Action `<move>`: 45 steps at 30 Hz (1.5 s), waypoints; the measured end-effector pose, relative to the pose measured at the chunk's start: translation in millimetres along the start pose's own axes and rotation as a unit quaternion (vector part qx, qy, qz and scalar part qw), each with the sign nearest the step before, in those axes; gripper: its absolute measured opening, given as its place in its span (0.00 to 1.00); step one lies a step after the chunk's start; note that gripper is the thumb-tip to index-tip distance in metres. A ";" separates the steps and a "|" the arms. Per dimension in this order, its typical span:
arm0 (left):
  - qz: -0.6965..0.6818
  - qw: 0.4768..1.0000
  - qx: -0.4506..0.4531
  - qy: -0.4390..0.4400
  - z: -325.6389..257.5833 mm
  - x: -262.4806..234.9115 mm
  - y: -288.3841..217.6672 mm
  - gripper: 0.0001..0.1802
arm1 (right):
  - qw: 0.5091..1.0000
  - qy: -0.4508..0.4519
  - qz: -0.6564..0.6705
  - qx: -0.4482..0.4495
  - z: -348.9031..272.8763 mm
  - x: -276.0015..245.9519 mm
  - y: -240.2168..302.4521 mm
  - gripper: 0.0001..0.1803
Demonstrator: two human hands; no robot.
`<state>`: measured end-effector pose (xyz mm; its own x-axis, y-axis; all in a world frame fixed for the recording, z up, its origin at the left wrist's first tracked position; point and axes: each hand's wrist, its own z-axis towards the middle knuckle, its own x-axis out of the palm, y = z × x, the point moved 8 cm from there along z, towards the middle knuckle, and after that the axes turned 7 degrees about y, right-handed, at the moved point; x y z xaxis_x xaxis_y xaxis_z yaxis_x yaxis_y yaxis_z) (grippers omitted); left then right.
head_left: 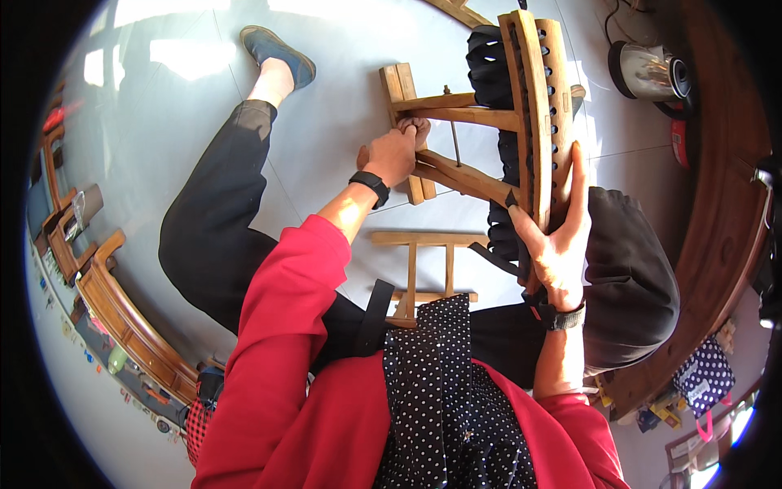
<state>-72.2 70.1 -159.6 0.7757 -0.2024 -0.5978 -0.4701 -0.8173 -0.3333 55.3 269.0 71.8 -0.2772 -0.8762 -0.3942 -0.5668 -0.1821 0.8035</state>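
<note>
Polka-dotted black cloth (440,383) hangs at bottom centre over red sleeves. Left hand (394,153), mid-frame, is curled tight around a smooth wooden bar of the chair frame (464,114). Right hand (558,236) grips the frame's curved, slotted rail, fingers stretched along it, black webbing (497,73) behind.

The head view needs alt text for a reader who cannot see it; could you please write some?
Seen from above, a seated person in red sleeves holds a wooden frame: the left hand grips a joint by its metal rod, and the right hand clasps the slotted rails threaded with black straps. A kettle stands on the pale floor.
</note>
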 end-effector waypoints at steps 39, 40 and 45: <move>-0.009 0.993 -0.005 0.119 1.8 15.1 0.6 0.17 | 1.000 -0.002 0.029 -0.001 2.5 4.6 4.4 0.54; -0.015 0.994 -0.005 0.112 2.2 13.2 1.2 0.17 | 1.000 0.000 0.018 -0.011 3.3 4.2 5.4 0.54; -0.055 0.998 -0.021 0.032 0.4 3.3 5.8 0.22 | 0.999 0.003 0.032 -0.015 1.6 4.6 4.8 0.54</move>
<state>-72.6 64.9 -163.8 0.8473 -0.1427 -0.5116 -0.3638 -0.8577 -0.3633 50.1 264.8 73.2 -0.3079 -0.8889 -0.3391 -0.5237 -0.1392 0.8404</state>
